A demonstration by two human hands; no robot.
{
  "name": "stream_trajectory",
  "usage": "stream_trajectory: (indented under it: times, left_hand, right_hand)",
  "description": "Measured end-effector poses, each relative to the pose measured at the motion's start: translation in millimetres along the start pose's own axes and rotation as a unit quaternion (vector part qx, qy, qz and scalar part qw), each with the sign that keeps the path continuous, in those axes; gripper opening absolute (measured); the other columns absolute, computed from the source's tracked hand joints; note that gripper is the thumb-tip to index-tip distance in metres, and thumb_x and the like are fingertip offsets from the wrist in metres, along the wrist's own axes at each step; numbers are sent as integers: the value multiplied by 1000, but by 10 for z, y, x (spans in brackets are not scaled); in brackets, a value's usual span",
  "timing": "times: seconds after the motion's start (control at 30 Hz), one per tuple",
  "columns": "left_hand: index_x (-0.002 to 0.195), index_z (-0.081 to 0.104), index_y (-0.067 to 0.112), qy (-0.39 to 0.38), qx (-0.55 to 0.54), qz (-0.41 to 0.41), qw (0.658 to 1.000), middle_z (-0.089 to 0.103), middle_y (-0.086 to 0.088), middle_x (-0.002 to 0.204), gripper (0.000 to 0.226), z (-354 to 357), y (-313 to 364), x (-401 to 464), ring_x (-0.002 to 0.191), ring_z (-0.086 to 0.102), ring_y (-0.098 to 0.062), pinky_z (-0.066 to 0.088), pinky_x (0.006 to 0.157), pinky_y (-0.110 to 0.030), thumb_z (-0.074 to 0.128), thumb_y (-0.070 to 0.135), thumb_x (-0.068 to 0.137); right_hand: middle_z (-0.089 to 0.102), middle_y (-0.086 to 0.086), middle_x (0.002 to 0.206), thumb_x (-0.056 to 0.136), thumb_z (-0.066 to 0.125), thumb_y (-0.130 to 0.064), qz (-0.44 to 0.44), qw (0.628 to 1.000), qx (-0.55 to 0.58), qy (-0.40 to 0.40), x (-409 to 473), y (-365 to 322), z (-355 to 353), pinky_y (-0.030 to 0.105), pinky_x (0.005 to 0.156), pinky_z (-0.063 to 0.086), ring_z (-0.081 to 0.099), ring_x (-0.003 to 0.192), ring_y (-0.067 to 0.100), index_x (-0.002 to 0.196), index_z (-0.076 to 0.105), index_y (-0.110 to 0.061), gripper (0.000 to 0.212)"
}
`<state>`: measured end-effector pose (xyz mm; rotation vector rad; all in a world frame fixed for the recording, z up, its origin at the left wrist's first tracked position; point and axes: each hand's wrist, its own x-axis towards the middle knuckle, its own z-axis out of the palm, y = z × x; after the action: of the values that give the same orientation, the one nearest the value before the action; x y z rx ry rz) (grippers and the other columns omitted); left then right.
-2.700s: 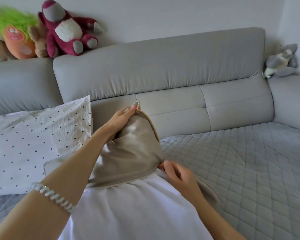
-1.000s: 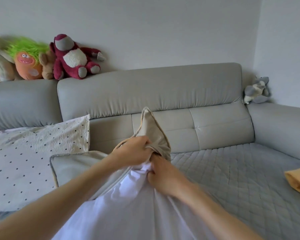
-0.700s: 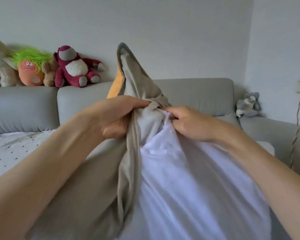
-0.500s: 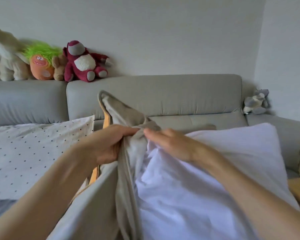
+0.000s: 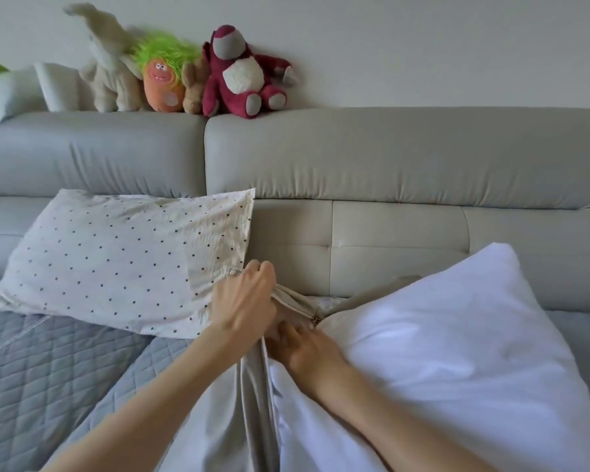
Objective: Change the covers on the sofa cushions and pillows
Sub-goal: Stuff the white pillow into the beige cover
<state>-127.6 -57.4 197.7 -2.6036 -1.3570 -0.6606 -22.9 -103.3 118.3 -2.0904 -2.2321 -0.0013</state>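
**Q:** What does the head view show in the beige fabric cushion cover (image 5: pixel 252 396), and what is in it?

**A:** A plump white inner pillow (image 5: pixel 457 342) lies partly inside the cover and mostly out of it, bulging to the right across the grey sofa's quilted seat (image 5: pixel 65 362). The cover's open zippered edge (image 5: pixel 300 306) runs between the two hands, its small metal zip pull sitting just at the pillow's near corner.

**Q:** Where is the cover relative to each grip?

**A:** The left hand (image 5: pixel 244 306) is curled tight around the bunched edge of the cover, drawn up toward the sofa's pale backrest (image 5: pixel 389 158). The right hand (image 5: pixel 307 349) sits just below and beside it, fingers bent into the fabric at the opening, where cover meets white pillow. Whether they pinch cover, pillow or both cannot be told. The slack of the cover hangs down between the forearms.

**Q:** Anything else, any writing?

**A:** A white pillow with small dark dots (image 5: pixel 123 264) leans on the backrest, left of the hands. Soft toys line the sofa top: a cream rabbit (image 5: pixel 111 63), an orange figure with green hair (image 5: pixel 162 83), a dark red bear (image 5: pixel 242 76). No legible writing shows.
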Motion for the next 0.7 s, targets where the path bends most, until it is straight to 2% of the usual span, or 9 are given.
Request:
stream_trajectory:
  times: [0.07,0.13,0.3,0.43,0.5,0.53,0.57,0.63,0.7]
  left_hand:
    - [100,46,16,20,-21,4,1000,46,-2,107,26,63,-59,74,84,50,-24,33,57,-31,47,1,79]
    - [97,40,17,18,-39,3,999,52,-3,99,27,126,-107,145,73,49,-26,33,55,-32,45,-2,77]
    - [112,55,19,-16,-79,32,996,59,-1,105,39,280,-151,260,91,57,-25,47,73,-37,47,0,79]
    - [105,60,12,-53,-141,38,988,50,0,95,23,342,-238,322,89,51,-20,38,74,-26,49,5,86]
    - [103,60,13,-58,-139,12,989,44,3,90,22,359,-295,329,86,45,-17,33,71,-24,50,5,86]
    - [101,60,14,-54,-129,7,990,44,3,89,24,369,-317,331,88,43,-17,33,72,-24,49,3,84]
    - [101,60,15,-45,-117,10,992,45,2,90,26,371,-321,329,91,41,-18,35,74,-26,48,0,82]
    - [100,58,18,-27,-114,23,993,49,2,92,32,348,-292,310,93,43,-19,41,76,-31,47,-2,78]
    - [99,57,20,-12,-135,33,990,51,3,94,35,321,-259,282,87,49,-19,45,72,-37,46,-4,76]
  right_hand:
    - [48,17,126,97,34,-30,-25,999,-19,32,105,70,-29,44,84,45,52,111,39,124,54,-14,37]
    - [47,14,135,100,28,-36,-12,999,11,41,179,142,-101,40,94,38,47,122,34,130,47,-15,41]
    - [59,7,125,95,41,-35,69,994,64,60,405,105,-165,31,87,39,55,116,26,121,56,-18,34]
    - [58,5,126,94,47,-29,115,989,48,75,634,14,-40,32,94,40,54,117,22,123,53,-17,32]
    - [67,7,108,88,57,-19,66,989,50,126,676,-39,18,29,78,45,63,99,23,106,65,-12,21]
    - [70,6,91,76,69,-19,16,984,29,178,681,-45,45,26,66,46,66,83,22,88,71,-12,14]
    - [70,3,74,60,79,-22,-15,983,5,185,654,-62,23,23,57,46,67,68,19,71,72,-14,15]
    - [69,1,65,44,81,-27,-56,970,-41,234,679,-39,79,23,59,50,66,61,17,62,72,-18,22]
    - [72,4,73,47,76,-28,-86,955,-85,272,683,1,85,28,70,52,69,72,21,68,75,-16,24]
